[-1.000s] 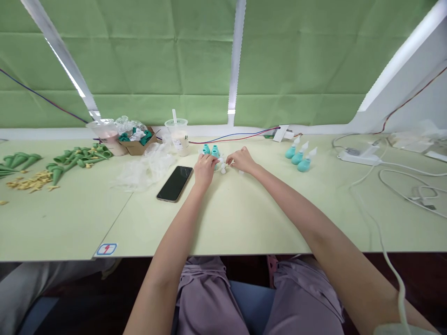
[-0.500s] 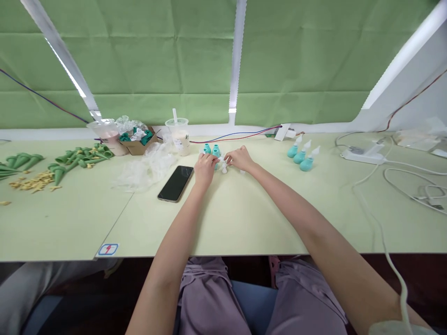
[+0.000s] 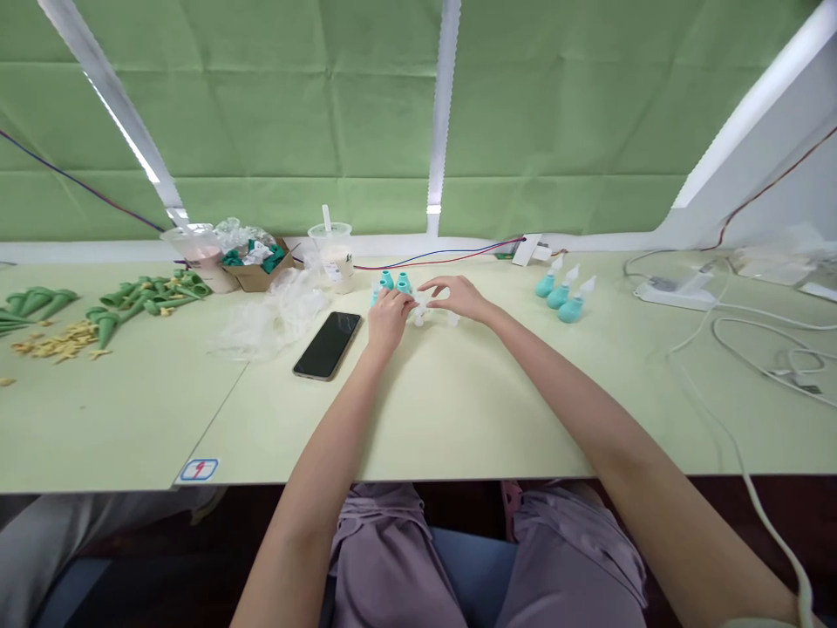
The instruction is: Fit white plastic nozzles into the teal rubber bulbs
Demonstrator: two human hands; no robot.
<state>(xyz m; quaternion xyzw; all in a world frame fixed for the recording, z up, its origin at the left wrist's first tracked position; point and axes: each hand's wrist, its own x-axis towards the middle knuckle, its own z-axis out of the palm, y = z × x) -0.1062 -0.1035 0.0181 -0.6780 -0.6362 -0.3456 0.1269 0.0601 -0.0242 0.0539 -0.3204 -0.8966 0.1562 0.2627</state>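
My left hand (image 3: pixel 387 317) is closed in a pinch beside the small white tips; what its fingers hold is too small to make out. Facing it from the right is my right hand (image 3: pixel 463 299), thumb and forefinger apart, close to the white tips. One white translucent tip (image 3: pixel 419 319) stands between the hands, and another white tip (image 3: pixel 452 320) lies under my right hand. Just behind my left hand are several teal bulbs (image 3: pixel 403 283) with open necks, partly covered by the fingers. Three teal bulbs fitted with white tips (image 3: pixel 558 297) stand in a row to the right.
A black phone (image 3: pixel 328 345) lies left of my left forearm. Beyond it are a crumpled plastic bag (image 3: pixel 271 318), a drink cup with a straw (image 3: pixel 336 266) and a small box (image 3: pixel 258 276). Green cones (image 3: pixel 153 295) lie far left; a white power strip (image 3: pixel 677 295) with cables is right.
My right hand has drawn slightly right, and its thumb and forefinger have spread apart. My left hand has shifted a little right and stays pinched at the white tips.
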